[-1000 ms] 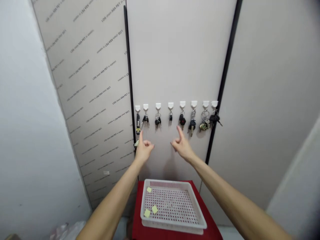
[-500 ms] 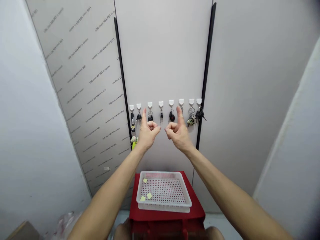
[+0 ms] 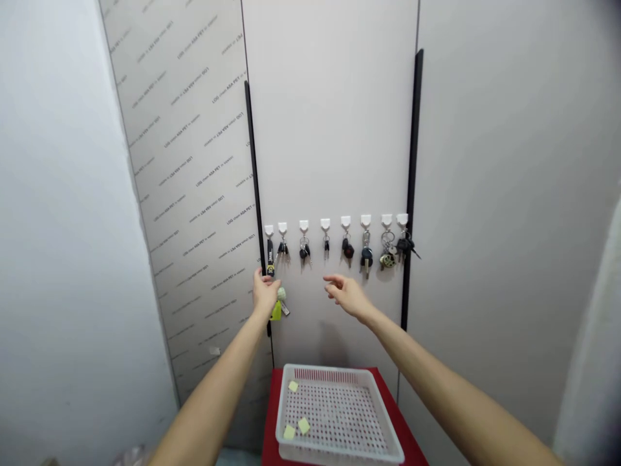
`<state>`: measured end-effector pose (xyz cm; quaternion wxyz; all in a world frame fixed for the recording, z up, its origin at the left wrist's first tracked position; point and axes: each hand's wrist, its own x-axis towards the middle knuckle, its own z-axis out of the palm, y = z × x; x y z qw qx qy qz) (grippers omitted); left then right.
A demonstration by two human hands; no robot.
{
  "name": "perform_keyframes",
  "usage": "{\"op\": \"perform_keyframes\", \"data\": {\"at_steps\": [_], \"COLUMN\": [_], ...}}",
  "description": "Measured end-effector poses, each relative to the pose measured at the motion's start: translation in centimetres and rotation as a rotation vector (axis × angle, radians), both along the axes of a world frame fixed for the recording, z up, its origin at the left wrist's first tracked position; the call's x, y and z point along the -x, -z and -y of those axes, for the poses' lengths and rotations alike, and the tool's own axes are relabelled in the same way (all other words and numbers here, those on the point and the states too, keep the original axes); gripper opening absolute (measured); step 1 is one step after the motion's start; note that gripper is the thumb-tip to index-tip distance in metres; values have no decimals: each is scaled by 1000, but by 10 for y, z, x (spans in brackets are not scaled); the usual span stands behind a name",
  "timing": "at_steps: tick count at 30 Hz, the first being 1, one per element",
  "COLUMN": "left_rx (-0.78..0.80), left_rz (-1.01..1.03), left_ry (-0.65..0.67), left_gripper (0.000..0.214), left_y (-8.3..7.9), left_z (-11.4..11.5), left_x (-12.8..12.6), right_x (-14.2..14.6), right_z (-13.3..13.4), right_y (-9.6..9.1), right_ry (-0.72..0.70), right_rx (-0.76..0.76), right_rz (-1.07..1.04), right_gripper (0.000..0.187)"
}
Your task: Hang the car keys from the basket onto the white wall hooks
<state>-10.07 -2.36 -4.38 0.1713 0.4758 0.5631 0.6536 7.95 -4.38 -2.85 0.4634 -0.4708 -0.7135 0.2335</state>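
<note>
My left hand is at the leftmost bunch of keys, its fingers and thumb closed around the lower end of the black strap keychain. A pale round charm, a yellow-green tag and a small key-like piece hang just right of that hand. The fingertips' exact contact is partly hidden. My right hand hovers below the middle keys, fingers loosely bent and apart, holding nothing. Above it hang a small black key pair and a black key bunch.
White hooks run in a row across the pale panel, several with keys. Long black handles flank the panel. Below, a white perforated basket holding 3 yellow squares sits on a red surface.
My left hand has gone from pointing up to closing at the leftmost keychain, whose lower pieces have shifted right. My right hand has lowered its raised index finger and loosened. The view has tilted up.
</note>
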Motion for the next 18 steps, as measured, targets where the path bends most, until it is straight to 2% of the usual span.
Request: {"op": "perform_keyframes", "data": {"at_steps": [3,7,10,12,14,18], "left_rx": [22,47,13,-6,-26,-35], "left_rz": [-83,-164,-180,-198,-224,-154], "left_ry": [-118,-68,-40,-9,35,186], "left_gripper": [47,43,40,28,19,18], "left_y": [-6,-20,-29,-34,-41,-62], "left_z": [-27,-50,-60,-65,-69,-69], "left_x": [13,9,3,3,8,18], "right_x": [13,39,53,57,58,56], "right_z": [-22,-56,-77,-84,-86,-82], "right_y": [-17,-44,-50,-50,-51,-71], "right_ry": [87,235,341,363,352,322], "right_rx": [-123,-223,-218,-191,-182,-287], "right_rz": [13,48,136,180,126,-30], "right_gripper": [32,38,30,25,28,27]}}
